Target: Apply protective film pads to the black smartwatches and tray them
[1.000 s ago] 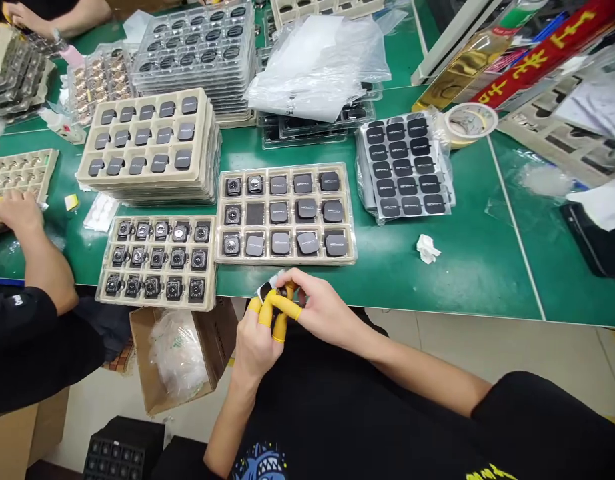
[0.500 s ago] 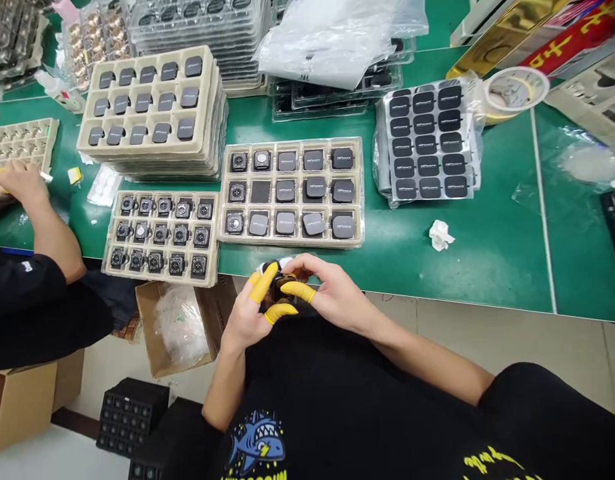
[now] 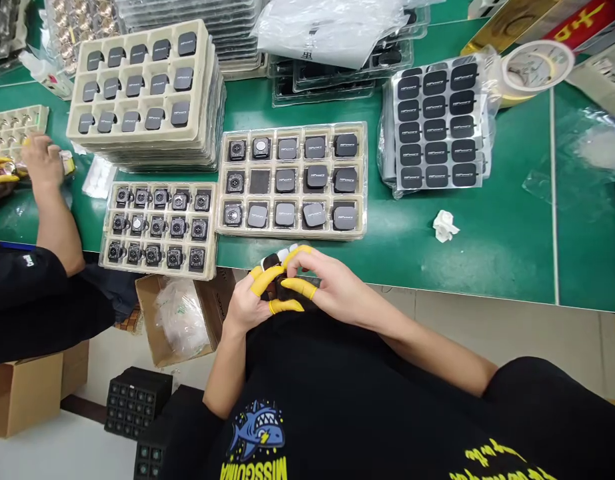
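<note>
Just past the table's front edge, my left hand (image 3: 248,301) is closed around a dark, glossy watch (image 3: 279,287), mostly hidden by fingers. My right hand (image 3: 333,285) pinches at its upper right side, thumb and forefinger on it. Yellow finger cots cover several fingertips, and white ones show behind. Nearest to both hands is a beige tray (image 3: 292,235) with square dark watches, most under grey printed films. One middle-row pocket shows only its dark bottom. To its left, another tray (image 3: 157,270) carries watches with their round sensor backs up.
Stacked trays (image 3: 207,143) rise at the back left. Sheets of black stickers (image 3: 434,130), a tape roll (image 3: 537,67) and crumpled paper (image 3: 444,227) lie to the right. A co-worker's hand (image 3: 43,160) works at far left. An open carton (image 3: 152,327) stands below.
My right forefinger has straightened over the top of the watch, and the watch is more covered by fingers. The co-worker's hands have shifted right. The whole view has tilted slightly.
</note>
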Action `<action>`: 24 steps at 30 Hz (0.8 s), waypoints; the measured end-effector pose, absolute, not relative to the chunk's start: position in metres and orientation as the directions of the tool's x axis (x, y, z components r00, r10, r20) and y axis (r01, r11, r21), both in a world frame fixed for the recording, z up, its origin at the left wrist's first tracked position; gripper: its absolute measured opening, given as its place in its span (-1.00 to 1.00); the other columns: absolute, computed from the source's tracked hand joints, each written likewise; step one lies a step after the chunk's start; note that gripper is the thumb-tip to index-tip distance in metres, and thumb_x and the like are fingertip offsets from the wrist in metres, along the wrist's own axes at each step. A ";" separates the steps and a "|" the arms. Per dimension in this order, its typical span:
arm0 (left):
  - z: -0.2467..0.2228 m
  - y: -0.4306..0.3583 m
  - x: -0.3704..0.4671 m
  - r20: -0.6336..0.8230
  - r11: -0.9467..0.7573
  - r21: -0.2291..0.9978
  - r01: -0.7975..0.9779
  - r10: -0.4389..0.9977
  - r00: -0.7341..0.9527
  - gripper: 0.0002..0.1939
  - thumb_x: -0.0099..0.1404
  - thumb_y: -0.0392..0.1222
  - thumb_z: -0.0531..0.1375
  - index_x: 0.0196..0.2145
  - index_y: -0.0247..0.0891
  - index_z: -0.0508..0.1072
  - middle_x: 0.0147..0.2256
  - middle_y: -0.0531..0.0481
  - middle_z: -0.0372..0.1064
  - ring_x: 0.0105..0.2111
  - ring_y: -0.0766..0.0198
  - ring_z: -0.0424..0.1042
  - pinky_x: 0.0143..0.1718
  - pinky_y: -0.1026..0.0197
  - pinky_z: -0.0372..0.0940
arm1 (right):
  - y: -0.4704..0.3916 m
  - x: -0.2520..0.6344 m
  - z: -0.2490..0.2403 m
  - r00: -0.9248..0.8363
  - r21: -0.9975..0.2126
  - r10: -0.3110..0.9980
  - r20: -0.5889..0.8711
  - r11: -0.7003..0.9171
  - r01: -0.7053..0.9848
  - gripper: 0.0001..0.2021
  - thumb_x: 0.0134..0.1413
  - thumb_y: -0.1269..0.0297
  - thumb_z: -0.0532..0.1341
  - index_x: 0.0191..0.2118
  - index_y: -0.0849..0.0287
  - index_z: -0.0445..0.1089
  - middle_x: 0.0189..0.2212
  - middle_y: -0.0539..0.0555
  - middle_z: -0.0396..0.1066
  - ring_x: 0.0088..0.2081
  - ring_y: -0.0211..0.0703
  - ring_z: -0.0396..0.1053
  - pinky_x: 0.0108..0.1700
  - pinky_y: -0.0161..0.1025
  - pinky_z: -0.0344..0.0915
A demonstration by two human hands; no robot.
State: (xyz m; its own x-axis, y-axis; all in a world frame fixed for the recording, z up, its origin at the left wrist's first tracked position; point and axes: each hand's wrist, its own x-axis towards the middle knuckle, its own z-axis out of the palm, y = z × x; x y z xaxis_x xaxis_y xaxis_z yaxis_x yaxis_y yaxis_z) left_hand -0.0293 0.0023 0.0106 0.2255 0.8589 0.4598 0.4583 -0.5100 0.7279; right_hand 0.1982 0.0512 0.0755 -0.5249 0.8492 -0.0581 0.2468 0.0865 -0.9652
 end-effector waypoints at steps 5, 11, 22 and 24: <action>0.004 0.009 -0.026 0.449 -0.453 0.793 0.407 0.886 0.114 -0.22 0.14 0.36 0.55 0.16 -0.19 0.67 -0.09 -0.13 0.71 -0.31 0.19 0.72 -0.36 0.24 0.67 | 0.050 0.219 0.093 -0.466 -0.949 0.878 0.109 0.232 0.215 -0.89 0.49 0.23 0.29 -0.18 -0.02 0.43 -0.06 0.14 0.55 0.00 0.07 0.50 0.09 0.02 0.45; -0.002 0.009 -0.026 0.322 -0.288 0.915 0.282 0.944 -0.080 -0.20 -0.09 0.43 0.62 -0.03 -0.18 0.77 -0.25 -0.10 0.70 -0.37 0.10 0.68 -0.36 0.13 0.66 | 0.100 0.327 0.073 -0.030 -0.859 0.998 0.053 0.061 0.508 -0.89 0.38 0.20 0.34 -0.23 -0.01 0.44 -0.14 0.11 0.56 -0.08 0.03 0.48 -0.03 -0.04 0.41; -0.030 0.016 -0.041 0.042 -0.018 0.990 0.143 0.985 -0.165 -0.11 -0.36 0.38 0.70 -0.14 -0.21 0.74 -0.36 -0.03 0.69 -0.45 0.03 0.66 -0.40 0.00 0.71 | 0.224 0.596 0.051 0.702 -0.565 0.697 -0.150 -0.643 0.518 -0.63 0.49 0.07 0.39 0.20 0.20 0.52 0.12 0.18 0.56 0.02 -0.01 0.59 0.06 0.03 0.62; -0.032 0.016 -0.040 0.018 0.013 0.989 0.146 0.977 -0.213 -0.10 -0.40 0.38 0.71 -0.17 -0.23 0.72 -0.36 -0.03 0.69 -0.47 0.05 0.65 -0.42 0.03 0.70 | 0.232 0.602 0.040 0.704 -0.539 0.693 -0.153 -0.656 0.528 -0.57 0.50 0.05 0.38 0.29 0.18 0.49 0.22 0.21 0.53 0.11 0.05 0.58 0.13 0.10 0.61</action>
State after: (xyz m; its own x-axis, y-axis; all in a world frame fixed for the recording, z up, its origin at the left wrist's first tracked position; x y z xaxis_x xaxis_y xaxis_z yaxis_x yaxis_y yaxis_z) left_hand -0.0402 0.0156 -0.0315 -0.2134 0.9768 0.0182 0.1456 0.0134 0.9892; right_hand 0.6016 0.2322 0.0400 0.7044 0.6931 -0.1528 0.5282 -0.6558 -0.5394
